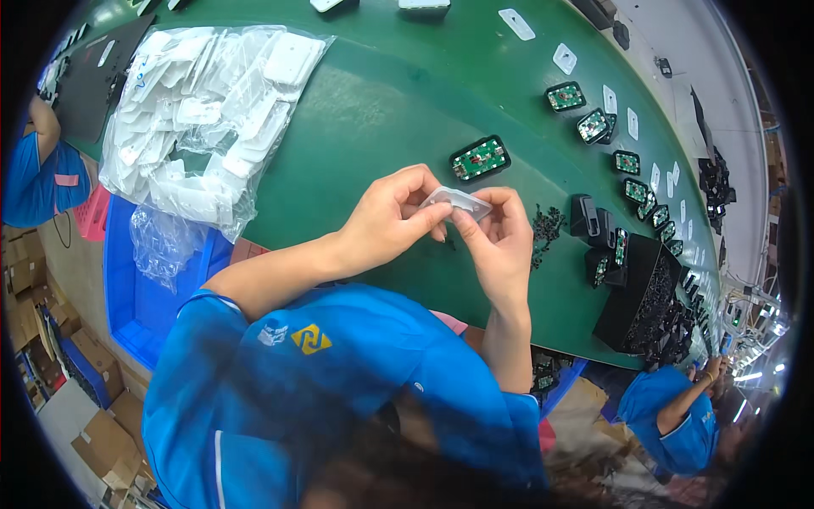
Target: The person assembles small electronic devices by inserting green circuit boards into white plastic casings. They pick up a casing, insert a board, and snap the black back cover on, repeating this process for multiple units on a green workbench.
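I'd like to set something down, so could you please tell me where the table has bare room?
The widest bare patch of table lies between the bag and the lone board, beyond the left hand. Another lies between that board and the white covers. The right is crowded: more boards, black cases, small parts.

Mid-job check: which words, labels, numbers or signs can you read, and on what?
Clear plastic bag of white rectangular plates: blue handwritten marking, not copied here.
Blue short-sleeved cloth shirt: yellow diamond emblem; white print beside it, small and blurred.
Pale plastic plate in left hand and right hand: no readable text.
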A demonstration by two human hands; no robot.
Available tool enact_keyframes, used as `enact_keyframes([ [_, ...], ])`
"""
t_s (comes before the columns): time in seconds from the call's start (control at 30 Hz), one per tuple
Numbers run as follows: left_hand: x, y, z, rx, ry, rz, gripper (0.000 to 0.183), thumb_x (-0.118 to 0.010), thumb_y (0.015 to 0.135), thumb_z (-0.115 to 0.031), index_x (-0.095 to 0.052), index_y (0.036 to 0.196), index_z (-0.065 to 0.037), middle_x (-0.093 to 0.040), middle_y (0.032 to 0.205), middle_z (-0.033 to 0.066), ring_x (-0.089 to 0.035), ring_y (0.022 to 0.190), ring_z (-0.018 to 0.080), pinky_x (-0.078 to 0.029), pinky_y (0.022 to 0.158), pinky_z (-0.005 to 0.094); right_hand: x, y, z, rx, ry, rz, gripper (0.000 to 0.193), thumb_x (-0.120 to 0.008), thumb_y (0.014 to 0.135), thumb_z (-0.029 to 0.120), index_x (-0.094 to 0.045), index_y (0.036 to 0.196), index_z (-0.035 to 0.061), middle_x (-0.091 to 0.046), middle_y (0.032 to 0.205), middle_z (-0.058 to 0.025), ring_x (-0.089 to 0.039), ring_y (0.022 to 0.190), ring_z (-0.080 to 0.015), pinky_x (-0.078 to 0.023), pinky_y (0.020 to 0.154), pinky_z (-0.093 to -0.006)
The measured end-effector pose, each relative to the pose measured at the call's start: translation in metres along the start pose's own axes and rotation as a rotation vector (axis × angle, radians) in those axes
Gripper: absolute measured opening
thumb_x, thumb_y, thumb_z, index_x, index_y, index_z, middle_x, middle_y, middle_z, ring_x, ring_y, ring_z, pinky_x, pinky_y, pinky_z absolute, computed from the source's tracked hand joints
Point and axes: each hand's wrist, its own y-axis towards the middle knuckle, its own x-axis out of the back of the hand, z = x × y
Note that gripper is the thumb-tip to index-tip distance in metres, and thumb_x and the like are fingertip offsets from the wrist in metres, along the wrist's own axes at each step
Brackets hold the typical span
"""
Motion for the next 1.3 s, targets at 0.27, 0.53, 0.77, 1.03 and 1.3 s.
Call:
enact_keyframes([
  [0.27, 0.011, 0.0, -0.009, 0.095, -0.083, 0.054, 0.025, -0.051, 0.094, -0.008, -0.052, 0.116, 0.004, -0.064, 0.097, 0.0087, -0.065, 0.077, 0.0141, -0.052, 0.072, 0.0259, -0.002, 0.007, -0.001, -0.013, 0.07, 0.034, 0.02, -0.07, 0.082, 0.003, -0.051, 0.089, 0.0041, -0.053, 0.077, 0.0027, -0.043, 0.062, -0.0006, -0.034, 0.052, -0.0156],
  [0.53, 0.055, 0.019, -0.011, 0.118, 0.193, -0.109, 0.014, -0.049, 0.094, -0.005, -0.052, 0.106, 0.003, -0.064, 0.081, 0.0101, -0.061, 0.06, 0.0122, -0.048, 0.051, 0.022, -0.004, 0.021, 0.002, 0.195, -0.251, -0.075, 0.036, -0.077, 0.076, 0.016, -0.057, 0.104, 0.004, -0.056, 0.093, -0.0048, -0.054, 0.081, -0.0122, -0.045, 0.068, -0.0257],
  [0.77, 0.068, 0.057, -0.011, -0.22, 1.22, -0.044, 0.008, -0.057, 0.084, -0.006, -0.062, 0.089, -0.008, -0.056, 0.088, 0.0109, -0.06, 0.076, 0.0282, -0.048, 0.064, 0.0381, 0.037, 0.071, 0.002, 0.173, -0.856, 0.125, 0.054, -0.069, 0.08, 0.036, -0.055, 0.126, 0.0133, -0.057, 0.105, -0.0106, -0.058, 0.084, -0.0238, -0.047, 0.076, -0.0375],
  [1.03, 0.056, 0.068, -0.008, -0.233, 1.347, 0.092, 0.016, -0.057, 0.078, 0.001, -0.062, 0.091, -0.008, -0.052, 0.094, 0.0114, -0.058, 0.084, 0.03, -0.048, 0.07, 0.0395, 0.036, 0.068, -0.016, 0.409, -0.479, -0.129, 0.02, -0.066, 0.08, 0.001, -0.053, 0.096, 0.0011, -0.055, 0.111, -0.0151, -0.061, 0.087, -0.0235, -0.051, 0.07, -0.0333],
  [1.3, 0.056, 0.026, -0.003, -0.392, 1.316, -0.136, 0.043, -0.067, 0.075, -0.013, -0.052, 0.115, -0.006, -0.053, 0.107, 0.0115, -0.053, 0.099, 0.031, -0.046, 0.083, 0.0379, 0.045, 0.037, -0.026, 0.596, -1.017, -0.059, 0.036, -0.075, 0.073, 0.015, -0.052, 0.098, 0.0045, -0.052, 0.124, -0.0163, -0.055, 0.103, -0.034, -0.041, 0.089, -0.0416],
])
